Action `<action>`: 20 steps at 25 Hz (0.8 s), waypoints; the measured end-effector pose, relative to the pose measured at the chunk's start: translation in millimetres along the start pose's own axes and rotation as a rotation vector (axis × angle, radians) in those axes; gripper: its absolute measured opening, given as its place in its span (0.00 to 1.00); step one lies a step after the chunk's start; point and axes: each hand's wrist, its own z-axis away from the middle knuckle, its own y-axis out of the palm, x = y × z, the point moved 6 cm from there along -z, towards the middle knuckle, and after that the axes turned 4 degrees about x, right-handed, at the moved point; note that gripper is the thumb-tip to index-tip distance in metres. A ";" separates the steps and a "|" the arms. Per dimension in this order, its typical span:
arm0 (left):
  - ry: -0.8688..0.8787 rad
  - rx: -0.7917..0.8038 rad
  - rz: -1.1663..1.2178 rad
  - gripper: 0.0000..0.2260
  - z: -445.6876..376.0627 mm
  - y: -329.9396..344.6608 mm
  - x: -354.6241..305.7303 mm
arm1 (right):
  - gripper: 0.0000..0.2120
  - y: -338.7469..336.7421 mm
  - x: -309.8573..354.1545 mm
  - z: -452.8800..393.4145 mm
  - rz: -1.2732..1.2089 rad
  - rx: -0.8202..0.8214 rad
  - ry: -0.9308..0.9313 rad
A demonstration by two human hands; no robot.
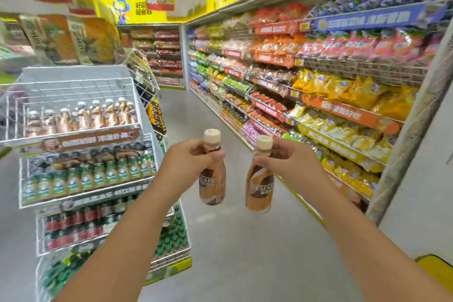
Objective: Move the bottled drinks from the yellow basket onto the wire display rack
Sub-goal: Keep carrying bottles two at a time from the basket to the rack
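1. Head view: a shop aisle is seen from above two bare forearms stretched forward, with grey floor below them.
2. The left hand (190, 158) is wrapped round the neck of a brown coffee bottle (212, 179), which is held upright in mid-air with its cream cap showing above the fingers.
3. The right hand (286, 158) is curled round the neck of a second coffee bottle (259, 184), also upright, just beside the first and not touching it.
4. The wire display rack (73, 86) is found to the left. Its top tier (81, 115) already holds a row of matching brown bottles, with open space above and behind them.
5. Lower tiers are filled with green-labelled bottles (85, 176) and red-labelled bottles (73, 225).
6. A yellow corner at the lower right edge may be the yellow basket (438, 274); this cannot be told for certain.
7. Snack shelves (318, 76) are lined along the right wall.
8. For the step in hand, both bottles are best carried left, lifted over the tier's front wire, and set down upright in a gap beside the matching row, one at a time, so that standing bottles are not knocked.
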 end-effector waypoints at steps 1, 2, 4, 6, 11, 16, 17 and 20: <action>-0.009 -0.026 -0.023 0.10 1.1 -32.4 3.8 | 0.10 29.3 8.4 -13.4 -0.012 0.029 -0.011; -0.022 -0.055 -0.036 0.10 2.5 -62.0 7.4 | 0.10 56.2 17.0 -25.2 -0.018 0.059 -0.027; -0.039 -0.118 -0.055 0.10 4.9 -116.0 14.5 | 0.10 106.8 33.6 -46.9 -0.036 0.118 -0.055; -0.054 -0.178 -0.092 0.11 7.7 -162.8 22.1 | 0.10 154.6 47.4 -67.1 -0.052 0.179 -0.081; -0.092 -0.307 -0.127 0.10 8.3 -252.0 48.8 | 0.08 253.4 63.3 -114.2 -0.102 0.317 -0.136; -0.139 -0.422 -0.136 0.09 -18.4 -316.0 81.3 | 0.09 334.9 59.3 -175.1 -0.151 0.404 -0.159; -0.143 -0.431 -0.141 0.09 -28.6 -327.5 88.5 | 0.09 349.2 57.5 -190.2 -0.159 0.416 -0.164; -0.148 -0.474 -0.159 0.09 -66.8 -364.4 109.7 | 0.09 390.2 51.7 -241.1 -0.174 0.461 -0.181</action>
